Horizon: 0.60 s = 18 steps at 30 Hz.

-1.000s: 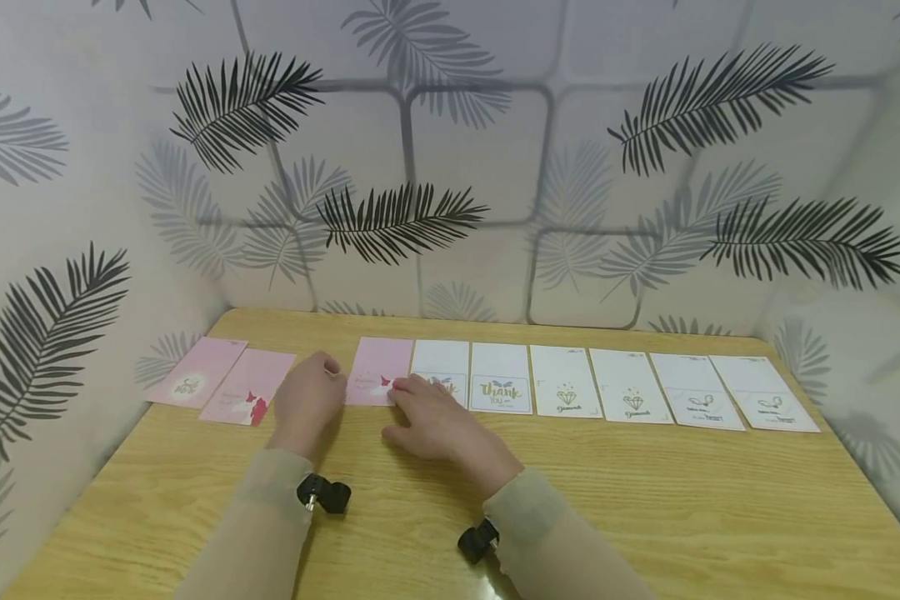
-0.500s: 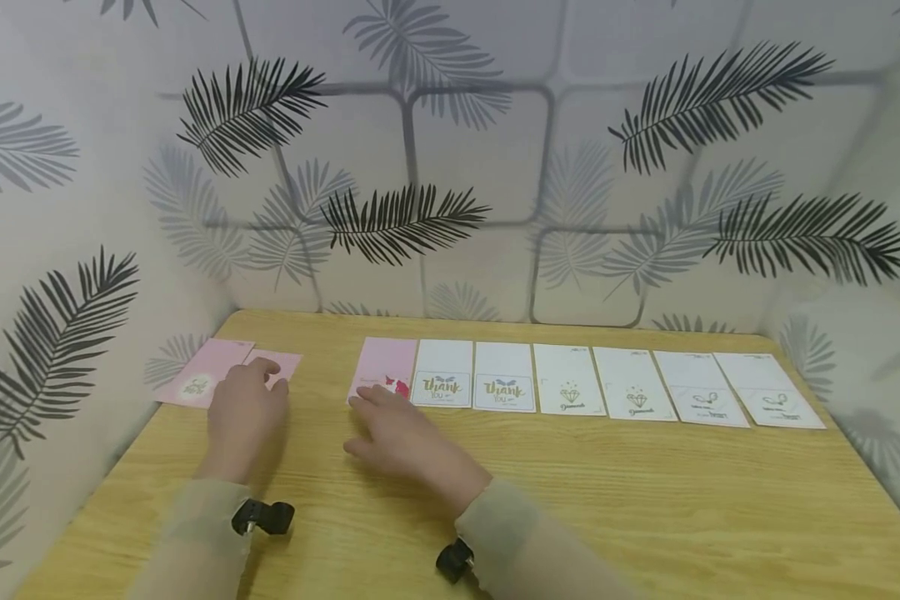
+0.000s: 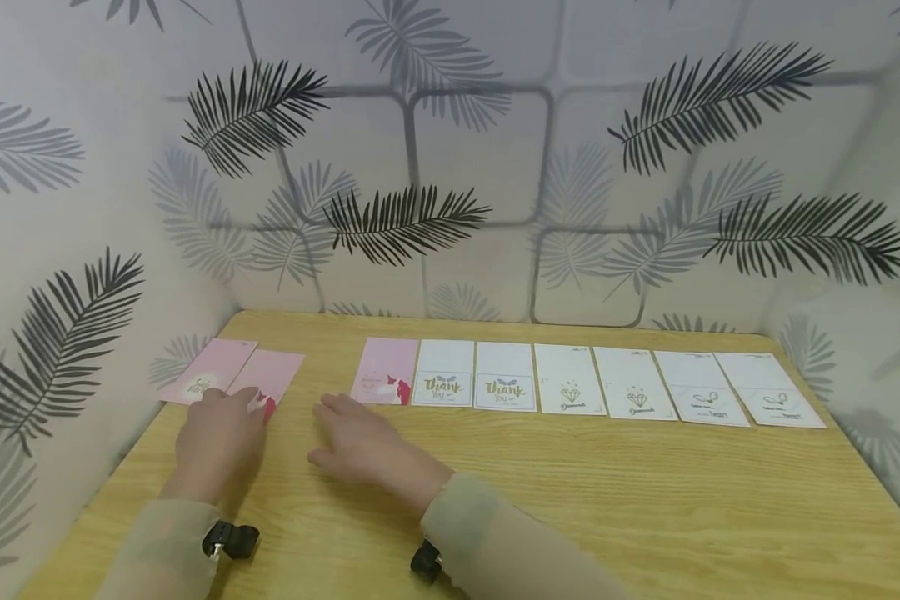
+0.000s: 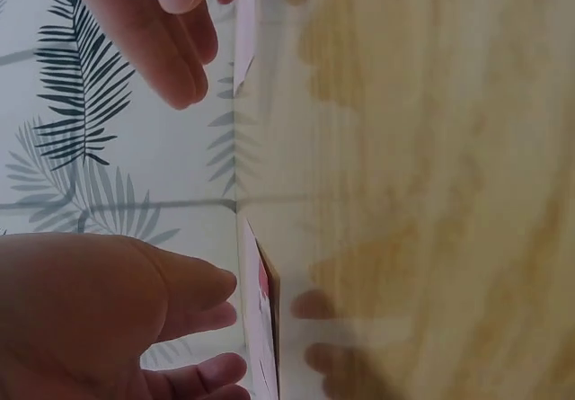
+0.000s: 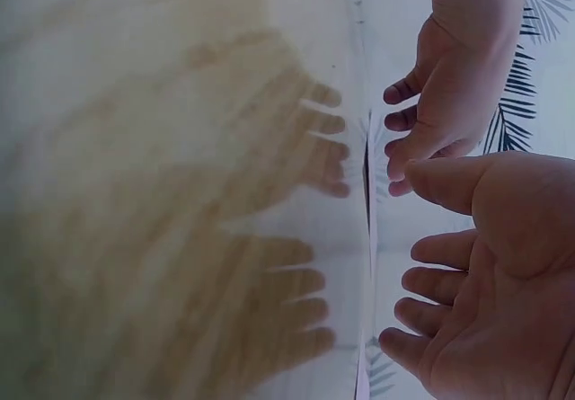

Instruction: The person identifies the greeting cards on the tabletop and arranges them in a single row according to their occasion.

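Two pink cards lie side by side at the table's left: an outer card with a pale round print, and an inner card with a red figure. My left hand is over their lower ends, covering part of both; its fingers look relaxed in the left wrist view, close to a card's edge. My right hand hovers over bare wood, just below and left of a third pink card with a red figure. In the right wrist view its fingers are spread and hold nothing.
Rightward from the third pink card runs a row of white cards: two "Thank you" cards, two diamond cards, and two heart-lettered cards. Leaf-patterned walls border the wooden table behind and at both sides.
My left hand has moved left from the gap onto the two left pink cards. My right hand has drawn left and down, off the third pink card and the neighbouring "Thank you" card.
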Tool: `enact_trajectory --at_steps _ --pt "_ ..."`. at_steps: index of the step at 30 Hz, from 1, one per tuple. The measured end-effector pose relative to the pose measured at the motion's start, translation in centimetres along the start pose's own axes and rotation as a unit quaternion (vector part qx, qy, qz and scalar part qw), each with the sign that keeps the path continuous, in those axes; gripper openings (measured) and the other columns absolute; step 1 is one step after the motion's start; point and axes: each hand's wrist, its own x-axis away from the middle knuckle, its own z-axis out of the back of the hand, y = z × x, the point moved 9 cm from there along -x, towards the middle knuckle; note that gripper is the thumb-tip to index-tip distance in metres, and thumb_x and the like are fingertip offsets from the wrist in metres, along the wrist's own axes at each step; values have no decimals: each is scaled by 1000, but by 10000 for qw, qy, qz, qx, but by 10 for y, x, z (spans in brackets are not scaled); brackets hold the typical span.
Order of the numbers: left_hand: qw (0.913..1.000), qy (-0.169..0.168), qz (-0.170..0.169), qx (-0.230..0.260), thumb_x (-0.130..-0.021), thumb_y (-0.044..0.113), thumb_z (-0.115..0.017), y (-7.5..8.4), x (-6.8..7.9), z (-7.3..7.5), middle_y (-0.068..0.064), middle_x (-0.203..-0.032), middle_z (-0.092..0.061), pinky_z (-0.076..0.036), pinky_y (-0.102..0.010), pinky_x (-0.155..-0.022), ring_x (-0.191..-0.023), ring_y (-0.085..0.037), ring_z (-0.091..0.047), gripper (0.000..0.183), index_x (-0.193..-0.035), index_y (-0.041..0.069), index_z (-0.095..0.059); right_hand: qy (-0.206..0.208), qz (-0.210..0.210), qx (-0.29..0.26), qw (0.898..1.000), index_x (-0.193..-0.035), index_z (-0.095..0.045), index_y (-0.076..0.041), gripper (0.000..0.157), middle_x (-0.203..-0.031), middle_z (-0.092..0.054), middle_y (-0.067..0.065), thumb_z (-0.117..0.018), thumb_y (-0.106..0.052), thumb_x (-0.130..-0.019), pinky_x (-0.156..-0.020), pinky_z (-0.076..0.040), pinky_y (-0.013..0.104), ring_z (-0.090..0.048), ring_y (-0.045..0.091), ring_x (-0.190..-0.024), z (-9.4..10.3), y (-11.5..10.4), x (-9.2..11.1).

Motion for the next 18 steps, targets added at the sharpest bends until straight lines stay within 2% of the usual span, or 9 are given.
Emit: enact_trajectory --at_steps 3,6,8,18 --pt "9996 -175 -42 -195 -116 24 -40 0 1 -5 -40 -117 -57 -53 -73 -78 -110 -63 -55 44 -135 -3 -69 -48 54 -22 10000 -169 -44 -10 69 -178 -36 3 -64 -40 -111 -129 -23 26 -30 16 -164 -3 -4 0" --pt "9989 -358 -73 -309 -113 21 -42 1 3 -8 -38 -111 -58 -53 -71 -76 -105 -61 -56 40 -123 -5 -71 -104 73 -61 9999 -169 -44 -11 68 -178 -36 2 -63 -40 -111 -128 -25 27 -30 16 -164 -5 -7 1" --pt "9986 -435 -72 -278 -110 20 -44 2 7 -10 -37 -112 -58 -53 -72 -77 -105 -60 -56 39 -122 -5 -71 -156 51 -85 9998 -169 -45 -11 68 -177 -36 1 -63 -41 -111 -128 -26 27 -30 16 -164 -7 -7 2" --pt "9992 -176 -315 -188 -110 24 -55 18 39 -12 -34 -119 -63 -52 -72 -83 -108 -58 -58 34 -121 -1 -75 -342 47 -188 9992 -169 -46 -16 69 -175 -40 0 -66 -46 -110 -127 -29 30 -34 14 -162 -13 -9 15"
